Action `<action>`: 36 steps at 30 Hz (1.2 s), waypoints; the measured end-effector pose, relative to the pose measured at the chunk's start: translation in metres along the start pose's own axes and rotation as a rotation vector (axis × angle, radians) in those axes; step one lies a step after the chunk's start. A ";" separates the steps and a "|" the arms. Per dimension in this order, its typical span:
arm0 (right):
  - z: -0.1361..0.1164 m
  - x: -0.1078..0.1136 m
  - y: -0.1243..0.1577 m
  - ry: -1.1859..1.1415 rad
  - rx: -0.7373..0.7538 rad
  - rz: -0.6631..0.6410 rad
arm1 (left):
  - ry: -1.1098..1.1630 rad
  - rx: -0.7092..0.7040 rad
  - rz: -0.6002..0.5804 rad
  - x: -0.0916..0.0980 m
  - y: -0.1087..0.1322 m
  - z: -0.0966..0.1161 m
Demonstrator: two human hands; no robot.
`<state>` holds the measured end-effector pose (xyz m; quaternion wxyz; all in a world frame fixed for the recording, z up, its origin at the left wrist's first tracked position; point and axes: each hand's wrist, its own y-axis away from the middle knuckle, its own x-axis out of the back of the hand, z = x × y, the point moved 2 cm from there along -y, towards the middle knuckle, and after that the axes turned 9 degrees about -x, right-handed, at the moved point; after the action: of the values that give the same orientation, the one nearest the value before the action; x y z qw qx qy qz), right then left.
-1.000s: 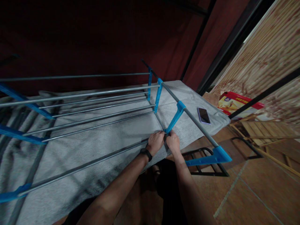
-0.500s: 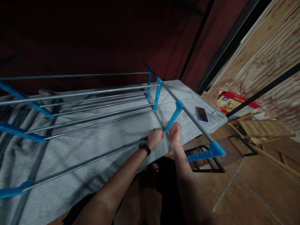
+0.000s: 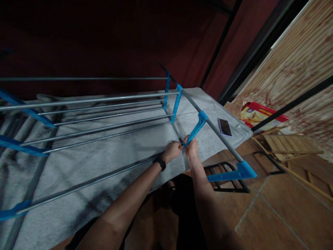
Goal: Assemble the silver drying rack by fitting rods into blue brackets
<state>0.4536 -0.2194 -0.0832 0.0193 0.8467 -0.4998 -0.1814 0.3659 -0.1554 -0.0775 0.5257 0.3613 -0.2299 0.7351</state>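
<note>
A rack of grey metal tubes (image 3: 104, 99) and blue plastic brackets lies across a grey blanket. My right hand (image 3: 191, 148) is closed around the lower end of one blue bracket (image 3: 197, 129), which slants up to a thick grey tube (image 3: 222, 139). Close beside it, my left hand (image 3: 172, 150), with a black band on its wrist, is closed at the same low joint. What the left fingers pinch is hidden by the hand. Another blue bracket (image 3: 244, 171) hangs from the tube's near end, right of my right forearm.
A phone (image 3: 224, 127) lies on the blanket (image 3: 208, 99) at the right. Beyond stand a red and yellow box (image 3: 260, 113), a folded wooden piece (image 3: 291, 144) and a black metal frame (image 3: 226, 166) on the tiled floor. A dark red wall rises behind.
The rack's right end has shifted slightly right, its near corner bracket a little lower. My right hand has closed in around the bracket's lower end. My left hand stays at the joint.
</note>
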 end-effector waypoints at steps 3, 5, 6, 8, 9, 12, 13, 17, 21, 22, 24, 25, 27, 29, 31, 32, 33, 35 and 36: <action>0.001 -0.002 0.001 -0.043 0.012 0.044 | -0.161 0.018 0.102 -0.001 0.013 0.009; 0.001 -0.003 0.000 -0.059 0.011 0.060 | -0.240 -0.025 0.114 -0.003 0.020 0.016; 0.002 -0.003 0.000 -0.064 0.011 0.067 | -0.265 -0.049 0.111 -0.003 0.023 0.018; 0.002 -0.003 -0.001 -0.067 0.012 0.072 | -0.290 -0.073 0.104 -0.003 0.025 0.020; 0.002 -0.003 -0.001 -0.064 0.012 0.069 | -0.289 -0.073 0.099 -0.002 0.024 0.020; 0.002 -0.003 -0.001 -0.057 0.013 0.040 | -0.239 -0.048 0.081 0.001 0.020 0.017; 0.002 -0.003 0.000 -0.058 0.013 0.030 | -0.214 -0.038 0.075 0.002 0.018 0.016; 0.001 -0.001 0.001 -0.050 0.017 -0.007 | -0.083 -0.010 0.057 0.006 0.009 0.008; 0.000 0.000 0.001 -0.024 0.030 -0.025 | 0.111 -0.031 0.000 0.005 -0.004 -0.002; 0.000 0.000 0.001 -0.019 0.031 -0.020 | 0.147 -0.036 -0.013 0.004 -0.007 -0.004; 0.001 -0.001 0.001 -0.012 0.031 -0.008 | 0.187 -0.040 -0.028 0.003 -0.012 -0.008; 0.001 -0.001 0.001 -0.008 0.031 -0.003 | 0.196 -0.041 -0.031 0.002 -0.013 -0.009; 0.001 -0.002 0.002 -0.001 0.033 0.005 | 0.190 -0.035 -0.031 0.000 -0.013 -0.009; 0.001 -0.003 0.002 -0.001 0.031 0.007 | 0.144 -0.028 -0.009 0.000 -0.009 -0.007; 0.001 -0.003 0.003 -0.014 0.032 0.008 | 0.062 -0.024 0.023 0.001 -0.004 -0.003; 0.001 -0.003 0.003 -0.021 0.033 0.006 | 0.018 -0.022 0.037 0.001 -0.002 -0.001; 0.001 -0.003 0.003 -0.026 0.034 0.006 | -0.022 -0.018 0.044 0.002 0.000 0.002; 0.002 -0.003 0.004 -0.031 0.031 0.003 | -0.082 0.007 0.035 0.003 0.004 0.006; 0.002 -0.003 0.004 -0.033 0.026 0.001 | -0.104 0.020 0.026 0.003 0.005 0.008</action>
<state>0.4483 -0.2185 -0.0836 0.0003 0.8435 -0.5028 -0.1888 0.3627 -0.1610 -0.0695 0.4997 0.4012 -0.2542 0.7244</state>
